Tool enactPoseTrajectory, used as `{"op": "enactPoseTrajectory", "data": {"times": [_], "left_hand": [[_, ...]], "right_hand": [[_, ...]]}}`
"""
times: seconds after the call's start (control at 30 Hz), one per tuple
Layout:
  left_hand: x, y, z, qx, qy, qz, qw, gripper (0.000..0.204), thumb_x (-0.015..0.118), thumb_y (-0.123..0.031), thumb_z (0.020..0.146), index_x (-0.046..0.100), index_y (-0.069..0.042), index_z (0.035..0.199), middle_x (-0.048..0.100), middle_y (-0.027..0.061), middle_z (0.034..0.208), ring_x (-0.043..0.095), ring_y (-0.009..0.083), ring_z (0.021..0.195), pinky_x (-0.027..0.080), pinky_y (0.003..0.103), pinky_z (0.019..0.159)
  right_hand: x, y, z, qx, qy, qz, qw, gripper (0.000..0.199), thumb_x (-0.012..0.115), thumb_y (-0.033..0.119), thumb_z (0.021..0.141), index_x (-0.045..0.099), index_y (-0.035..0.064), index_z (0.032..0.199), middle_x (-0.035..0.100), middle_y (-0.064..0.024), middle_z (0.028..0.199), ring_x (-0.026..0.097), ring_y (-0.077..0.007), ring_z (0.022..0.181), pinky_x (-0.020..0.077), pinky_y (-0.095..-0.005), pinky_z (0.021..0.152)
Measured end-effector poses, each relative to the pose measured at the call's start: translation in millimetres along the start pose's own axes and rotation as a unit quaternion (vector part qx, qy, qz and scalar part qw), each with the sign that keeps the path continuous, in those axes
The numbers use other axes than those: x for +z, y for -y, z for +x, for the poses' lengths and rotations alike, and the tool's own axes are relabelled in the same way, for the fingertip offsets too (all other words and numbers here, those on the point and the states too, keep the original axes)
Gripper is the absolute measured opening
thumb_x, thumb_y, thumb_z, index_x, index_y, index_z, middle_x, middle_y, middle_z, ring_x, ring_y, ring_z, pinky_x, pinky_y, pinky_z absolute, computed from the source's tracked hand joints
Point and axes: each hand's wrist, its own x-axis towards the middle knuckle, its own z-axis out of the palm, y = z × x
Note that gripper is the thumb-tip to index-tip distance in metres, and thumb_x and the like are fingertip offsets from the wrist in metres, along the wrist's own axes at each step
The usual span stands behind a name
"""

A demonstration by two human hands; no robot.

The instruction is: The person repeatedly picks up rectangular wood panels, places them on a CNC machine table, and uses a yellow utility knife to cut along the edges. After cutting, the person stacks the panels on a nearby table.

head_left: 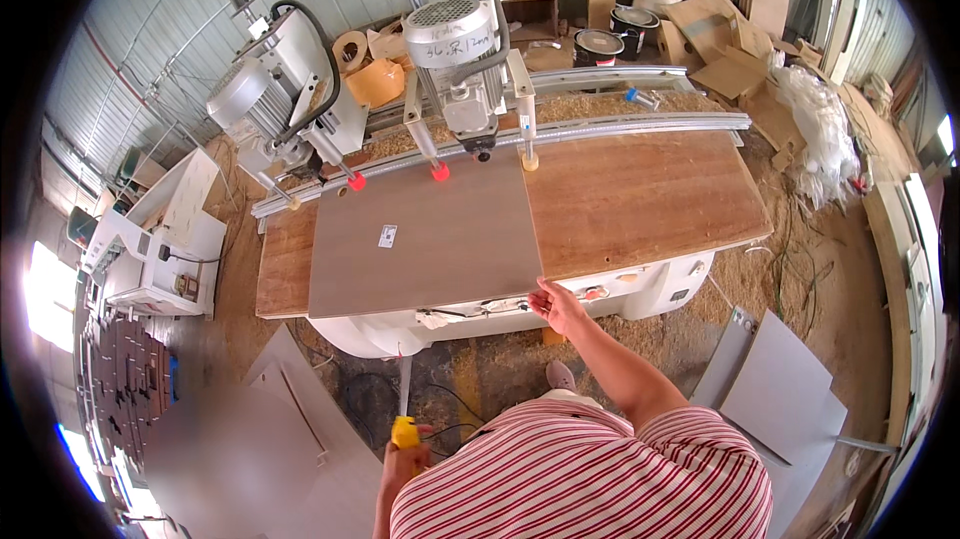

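Observation:
A flat grey-brown panel [430,239] with a small white label lies on the wooden machine table [650,189]. My right hand [558,307] reaches to its near right corner, fingers bent and closed at the edge. Low and left of my body, my left hand [402,461] is wrapped around a yellow hand tool [404,433]. From this tool a narrow pale strip points up toward the table's front; its exact kind is unclear. Over the panel's far edge stand two drilling heads with motors [450,34], [250,99] and red-tipped posts [440,172].
A metal rail [640,124] runs along the table's back amid sawdust. Grey panels lean at right [778,389] and lower left [345,479]. Black cables cross the floor near my feet. Buckets [598,47], cardboard [730,69] and clear plastic wrap [815,129] lie beyond.

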Motion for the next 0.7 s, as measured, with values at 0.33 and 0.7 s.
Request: {"op": "enactPoseTrajectory", "data": {"times": [0.33,0.7], "left_hand": [[4,10,47,0.044,-0.016,0.016,0.999,0.025,0.061,0.003,0.076,0.065,-0.005,0.099,0.05,0.0008,0.057,0.048,0.012,0.049,0.043,0.027,0.052],[75,9,198,0.076,-0.151,-0.359,0.918,0.02,0.064,-0.004,0.089,0.054,-0.016,0.101,0.055,-0.0002,0.09,0.056,0.0145,0.084,0.051,0.035,0.066]], "right_hand": [[-10,15,9,0.061,0.008,0.002,0.998,0.034,0.068,0.033,0.091,0.052,0.0061,0.103,0.063,-0.0151,0.1,0.062,-0.0259,0.098,0.0541,-0.0395,0.086],[-10,-2,10,0.051,0.036,-0.051,0.997,0.015,0.069,0.009,0.089,0.059,0.002,0.097,0.066,-0.0128,0.093,0.066,-0.025,0.086,0.0577,-0.0365,0.075]]}}
